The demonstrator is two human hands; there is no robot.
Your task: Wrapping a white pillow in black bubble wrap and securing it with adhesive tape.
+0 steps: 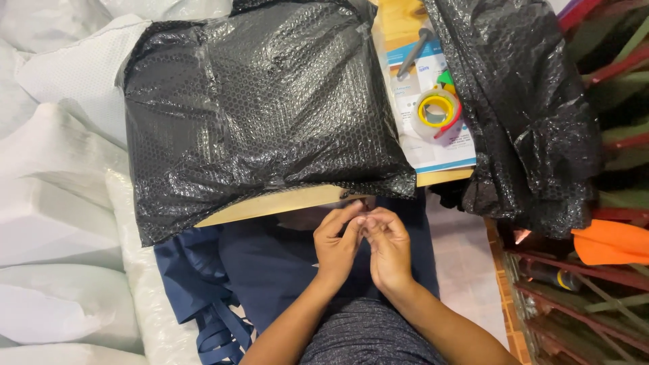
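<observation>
The left hand [336,245] and the right hand [387,249] meet in front of the person, just below the near edge of the tabletop [270,203]. The fingertips of both hands touch each other, and the fingers are curled close together. The grip of each hand is narrow, but I cannot tell if something small is pinched between the fingertips, because nothing shows clearly there.

The nearest thing to the hands is a big parcel [263,108] wrapped in black bubble wrap. It lies on the tabletop and its near side hangs a little over the edge, just above the hands. The hands do not touch it.

To the right of the parcel a tape roll [438,108] with a yellow core and a red holder lies on some printed sheets [433,145]. Further right, a loose black bubble wrap sheet [520,101] hangs down over the tabletop side. Under the arms lies a dark blue cloth [270,270]. White sacks [54,203] are stacked at the left.
</observation>
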